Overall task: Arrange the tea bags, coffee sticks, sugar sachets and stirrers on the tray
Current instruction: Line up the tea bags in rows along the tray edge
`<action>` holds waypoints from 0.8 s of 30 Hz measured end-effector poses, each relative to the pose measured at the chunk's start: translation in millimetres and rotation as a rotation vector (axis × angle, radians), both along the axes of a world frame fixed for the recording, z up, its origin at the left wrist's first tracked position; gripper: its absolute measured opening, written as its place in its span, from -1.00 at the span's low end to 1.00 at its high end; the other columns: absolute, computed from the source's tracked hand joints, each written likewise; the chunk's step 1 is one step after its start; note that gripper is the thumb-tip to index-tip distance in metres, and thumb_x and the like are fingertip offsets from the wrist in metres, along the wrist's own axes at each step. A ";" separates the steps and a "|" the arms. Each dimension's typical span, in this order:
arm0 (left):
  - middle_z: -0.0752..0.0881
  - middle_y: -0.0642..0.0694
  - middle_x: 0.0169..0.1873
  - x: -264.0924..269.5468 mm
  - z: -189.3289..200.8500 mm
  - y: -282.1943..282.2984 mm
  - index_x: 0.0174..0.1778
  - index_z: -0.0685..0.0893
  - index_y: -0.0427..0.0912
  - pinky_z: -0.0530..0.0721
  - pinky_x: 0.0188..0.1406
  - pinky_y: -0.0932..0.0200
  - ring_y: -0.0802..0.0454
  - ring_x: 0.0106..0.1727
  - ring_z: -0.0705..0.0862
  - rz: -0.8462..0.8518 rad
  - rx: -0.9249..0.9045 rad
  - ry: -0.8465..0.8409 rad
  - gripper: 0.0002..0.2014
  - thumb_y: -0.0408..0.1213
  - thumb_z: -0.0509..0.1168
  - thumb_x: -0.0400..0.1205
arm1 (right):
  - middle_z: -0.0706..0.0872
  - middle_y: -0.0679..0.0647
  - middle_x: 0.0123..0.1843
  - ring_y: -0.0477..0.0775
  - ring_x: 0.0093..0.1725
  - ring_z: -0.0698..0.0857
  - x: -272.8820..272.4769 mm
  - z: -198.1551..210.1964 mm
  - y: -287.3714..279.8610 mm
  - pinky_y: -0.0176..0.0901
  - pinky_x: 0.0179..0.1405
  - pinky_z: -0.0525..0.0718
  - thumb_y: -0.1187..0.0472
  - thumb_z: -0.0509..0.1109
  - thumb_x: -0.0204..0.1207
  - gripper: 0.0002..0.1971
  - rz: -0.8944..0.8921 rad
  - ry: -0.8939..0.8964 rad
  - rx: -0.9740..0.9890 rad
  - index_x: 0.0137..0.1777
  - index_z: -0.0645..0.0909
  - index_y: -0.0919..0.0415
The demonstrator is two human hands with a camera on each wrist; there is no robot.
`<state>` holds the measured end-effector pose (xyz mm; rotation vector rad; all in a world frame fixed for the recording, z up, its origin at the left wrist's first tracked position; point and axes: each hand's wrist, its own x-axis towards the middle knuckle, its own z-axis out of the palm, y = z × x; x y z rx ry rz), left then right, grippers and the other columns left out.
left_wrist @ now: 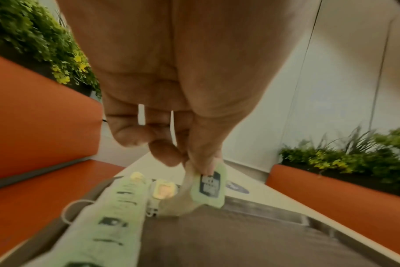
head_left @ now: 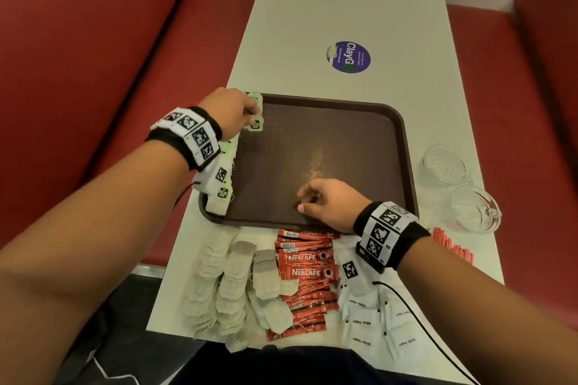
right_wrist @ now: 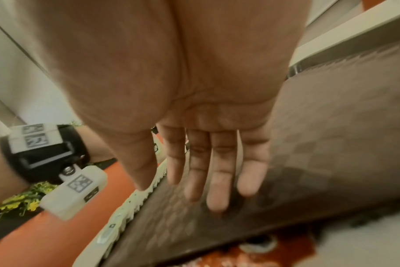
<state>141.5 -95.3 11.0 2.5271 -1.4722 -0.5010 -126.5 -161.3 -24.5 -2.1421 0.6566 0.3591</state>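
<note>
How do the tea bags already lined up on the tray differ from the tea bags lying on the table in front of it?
The row of tea bags on the tray runs along the tray's left edge with green tags showing; the tea bags on the table lie in loose overlapping piles near the person, showing mostly plain paper. The left hand pinches a bag at the row's far end; no hand touches the piles. Both look like pale paper bags.

Wristbands: black band (head_left: 175, 141) on the left wrist, another (head_left: 403, 247) on the right
Markers: white blocks with black square codes
Cable: thin black lead (head_left: 422, 325) from the right unit
Arms: bare, no sleeves
</note>
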 end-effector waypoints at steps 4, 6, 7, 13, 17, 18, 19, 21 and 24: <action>0.78 -0.06 0.13 31.0 -13.9 -23.7 0.18 0.79 0.00 0.68 0.10 0.06 -0.08 0.12 0.71 0.046 0.118 -0.079 -0.82 -0.22 0.37 0.69 | 0.75 -0.14 0.01 -0.13 0.00 0.71 -6.5 -4.2 -1.0 -0.22 0.05 0.68 0.04 0.45 0.62 -0.85 0.112 0.105 -0.010 0.12 0.74 0.02; 0.78 -0.09 0.13 38.8 -17.3 -35.1 0.19 0.80 -0.03 0.69 0.16 0.03 -0.12 0.16 0.71 0.072 0.101 -0.077 -0.81 -0.23 0.39 0.68 | 0.77 -0.14 -0.01 -0.12 -0.01 0.72 -6.9 -4.7 -2.6 -0.18 0.06 0.70 0.04 0.44 0.63 -0.87 0.157 0.124 -0.023 0.07 0.77 0.01; 0.79 -0.09 0.13 41.3 -19.4 -40.2 0.17 0.81 -0.03 0.70 0.18 0.00 -0.12 0.16 0.72 0.092 0.101 -0.067 -0.81 -0.24 0.40 0.68 | 0.79 -0.13 -0.01 -0.12 -0.01 0.73 -6.7 -4.7 -3.8 -0.17 0.06 0.71 0.03 0.43 0.64 -0.86 0.172 0.129 -0.028 0.06 0.79 0.01; 0.76 -0.07 0.20 48.5 -37.0 -60.5 0.23 0.76 0.01 0.69 0.25 -0.03 -0.12 0.21 0.70 0.192 0.109 -0.044 -0.74 -0.21 0.47 0.61 | 0.83 -0.12 -0.01 -0.15 -0.04 0.75 -8.0 -5.3 -5.2 -0.19 0.04 0.72 0.04 0.41 0.66 -0.82 0.205 0.149 -0.014 0.07 0.82 0.03; 0.76 -0.16 0.12 41.4 -43.1 -66.3 0.15 0.75 -0.13 0.71 0.11 -0.03 -0.22 0.17 0.70 0.259 0.118 -0.129 -0.72 -0.09 0.48 0.58 | 0.83 -0.11 0.00 -0.14 -0.03 0.75 -8.8 -5.2 -4.3 -0.16 0.07 0.74 0.05 0.41 0.66 -0.83 0.205 0.143 -0.013 0.07 0.82 0.03; 0.77 -0.17 0.05 38.6 -45.4 -67.8 0.08 0.76 -0.16 0.72 0.04 -0.03 -0.22 0.09 0.71 0.259 0.155 -0.141 -0.69 -0.03 0.47 0.56 | 0.83 -0.11 0.01 -0.14 -0.02 0.75 -8.8 -5.2 -4.1 -0.15 0.07 0.74 0.05 0.41 0.66 -0.83 0.204 0.141 -0.014 0.06 0.82 0.03; 0.76 -0.16 -0.02 36.3 -48.3 -68.9 0.02 0.75 -0.18 0.71 -0.06 -0.01 -0.21 0.01 0.70 0.260 0.194 -0.143 -0.65 0.05 0.47 0.54 | 0.83 -0.10 0.01 -0.13 -0.02 0.75 -9.0 -5.6 -3.9 -0.14 0.08 0.74 0.05 0.41 0.65 -0.84 0.205 0.140 -0.017 0.06 0.82 0.03; 0.73 -0.16 -0.14 33.1 -52.3 -70.2 -0.12 0.69 -0.19 0.63 -0.21 0.05 -0.19 -0.13 0.65 0.257 0.234 -0.135 -0.57 0.17 0.47 0.50 | 0.83 -0.10 0.02 -0.13 -0.02 0.75 -9.0 -6.2 -3.3 -0.13 0.09 0.75 0.05 0.41 0.65 -0.84 0.211 0.138 -0.022 0.06 0.82 0.03; 0.65 -0.15 -0.27 32.0 -56.1 -70.6 -0.28 0.57 -0.20 0.54 -0.28 0.08 -0.19 -0.21 0.60 0.239 0.241 -0.154 -0.62 0.06 0.46 0.53 | 0.83 -0.10 0.04 -0.14 -0.01 0.75 -10.1 -5.5 -2.6 -0.12 0.10 0.76 0.05 0.41 0.65 -0.84 0.210 0.139 -0.018 0.06 0.81 0.02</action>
